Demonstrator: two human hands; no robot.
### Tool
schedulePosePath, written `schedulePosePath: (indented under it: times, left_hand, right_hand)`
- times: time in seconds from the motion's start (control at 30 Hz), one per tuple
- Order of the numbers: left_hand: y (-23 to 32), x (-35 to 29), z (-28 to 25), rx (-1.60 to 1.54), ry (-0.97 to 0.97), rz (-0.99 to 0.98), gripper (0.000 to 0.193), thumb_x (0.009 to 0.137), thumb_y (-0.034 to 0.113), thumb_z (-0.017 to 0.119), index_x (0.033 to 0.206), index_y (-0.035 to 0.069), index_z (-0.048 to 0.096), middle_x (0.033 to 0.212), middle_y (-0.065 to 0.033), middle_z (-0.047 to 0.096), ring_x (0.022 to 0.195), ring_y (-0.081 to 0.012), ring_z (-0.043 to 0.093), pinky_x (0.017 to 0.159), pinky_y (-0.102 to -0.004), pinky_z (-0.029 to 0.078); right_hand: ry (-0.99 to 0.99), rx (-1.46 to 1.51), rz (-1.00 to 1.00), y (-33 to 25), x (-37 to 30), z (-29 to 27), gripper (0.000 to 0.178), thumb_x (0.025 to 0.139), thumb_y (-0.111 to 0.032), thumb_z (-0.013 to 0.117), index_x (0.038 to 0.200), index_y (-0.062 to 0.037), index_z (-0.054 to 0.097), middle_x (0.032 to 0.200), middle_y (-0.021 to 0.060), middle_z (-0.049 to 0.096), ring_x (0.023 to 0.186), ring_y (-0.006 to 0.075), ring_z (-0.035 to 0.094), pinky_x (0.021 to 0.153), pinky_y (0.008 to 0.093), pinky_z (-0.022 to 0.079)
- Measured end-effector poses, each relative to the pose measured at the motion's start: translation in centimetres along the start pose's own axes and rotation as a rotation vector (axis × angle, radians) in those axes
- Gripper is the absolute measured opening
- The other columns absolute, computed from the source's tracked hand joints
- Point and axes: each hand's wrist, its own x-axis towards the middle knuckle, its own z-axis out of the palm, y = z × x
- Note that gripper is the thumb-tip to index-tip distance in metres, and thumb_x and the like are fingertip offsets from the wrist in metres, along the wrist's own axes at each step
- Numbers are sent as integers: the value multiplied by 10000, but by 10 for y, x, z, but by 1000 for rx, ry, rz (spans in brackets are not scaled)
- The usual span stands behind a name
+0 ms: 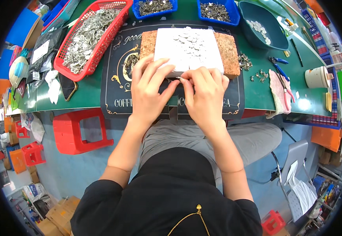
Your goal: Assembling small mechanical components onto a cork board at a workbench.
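Observation:
My right hand (205, 88) is at the front edge of a white board (165, 43), its thumb and forefinger pinched on a small pale piece (179, 78) too tiny to name. Beside it, my left hand (148, 84) has its fingers apart, resting by the board's front left corner. The left thumb tip comes close to the pinched piece; whether it touches cannot be made out. On the board lies a loose pile of small flat silvery-white pieces (192, 43). Beneath the board is a cork-like brown block (228, 53), on a dark printed mat (116, 86).
A red basket (90, 63) of metal pieces stands left. Two blue trays (218, 21) of small parts sit at the back, near a dark green basin (275, 39). At right lie blue-handled pliers (280, 70), pink-handled pliers (286, 96) and a white jar (318, 76).

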Motion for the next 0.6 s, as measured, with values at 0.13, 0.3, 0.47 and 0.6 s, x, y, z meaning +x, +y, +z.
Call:
schedulePosePath:
  times: [0.13, 0.3, 0.47, 0.6]
  left_hand:
    - [-11, 5, 11, -34, -39, -19, 403, 653, 52, 775, 1039, 48, 660, 1122, -81, 658, 1116, -308, 573, 937, -404, 460]
    - [-13, 4, 11, -54, -3, -40, 381, 651, 50, 773, 1016, 47, 664, 1077, -90, 676, 1057, -306, 604, 903, -390, 485]
    - [-12, 8, 11, -64, 18, -29, 345, 672, 62, 764, 1005, 50, 673, 1069, -93, 682, 1044, -295, 613, 899, -382, 488]
    - [-17, 5, 4, -229, 3, -98, 290, 719, 60, 756, 1000, 46, 686, 1059, -92, 683, 1042, -273, 611, 911, -358, 471]
  right_hand:
    - [44, -44, -108, 4, 9, 10, 96, 756, -35, 685, 835, -70, 642, 809, 41, 599, 806, 256, 524, 754, 370, 396]
    - [104, 49, -154, 5, 14, 13, 123, 720, 19, 695, 808, -56, 652, 787, 51, 607, 762, 263, 537, 685, 359, 444]
    - [92, 41, -122, 6, 21, 11, 87, 738, -7, 694, 793, -61, 654, 763, 55, 606, 741, 255, 544, 671, 358, 439]
    - [42, 39, -160, 11, 20, 12, 90, 767, -25, 691, 837, -54, 643, 785, 66, 599, 771, 254, 532, 692, 361, 432]
